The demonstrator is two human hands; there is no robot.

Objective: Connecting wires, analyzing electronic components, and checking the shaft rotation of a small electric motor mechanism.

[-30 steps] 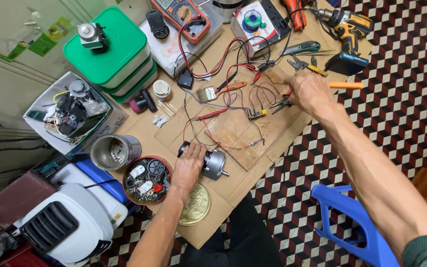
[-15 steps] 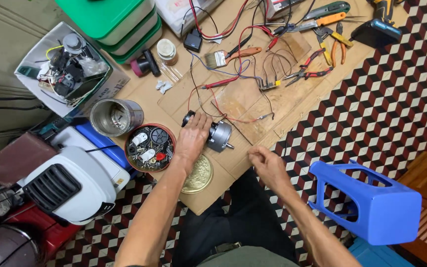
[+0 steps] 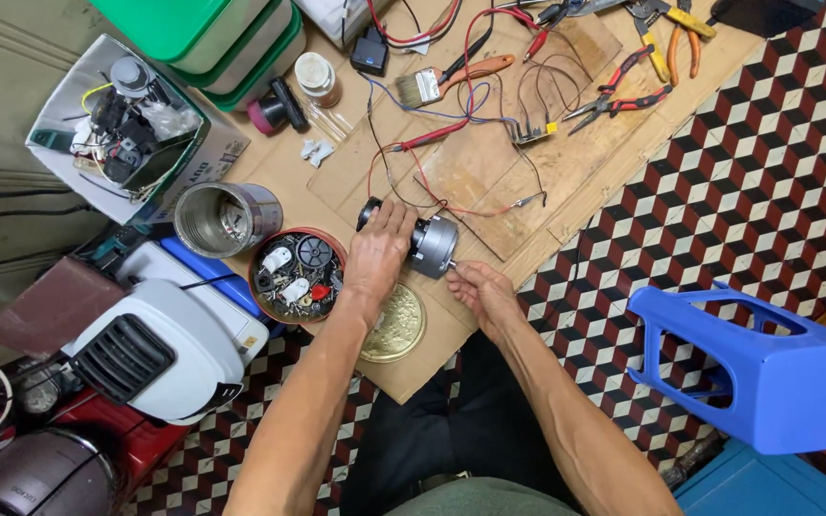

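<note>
A small grey and black electric motor (image 3: pixel 429 243) lies on its side on a low wooden board (image 3: pixel 566 172), with red and black wires running from it. My left hand (image 3: pixel 380 250) lies over the motor's black end and grips it. My right hand (image 3: pixel 480 290) is at the motor's grey end, fingertips pinched at its shaft. Whether they hold a small part there, I cannot tell.
A round red tin of small parts (image 3: pixel 296 273) and a gold lid (image 3: pixel 396 325) lie beside my left wrist. An open metal can (image 3: pixel 225 218), a box of parts (image 3: pixel 121 119), green containers (image 3: pixel 222 33), a brush (image 3: pixel 451 78) and pliers (image 3: pixel 623 91) lie around. A blue plastic stool (image 3: pixel 762 368) lies tipped on the checkered floor.
My right hand came back from the far tools to the board's near edge, then up to the motor's grey end. My left hand stayed on the motor. The view shifted down.
</note>
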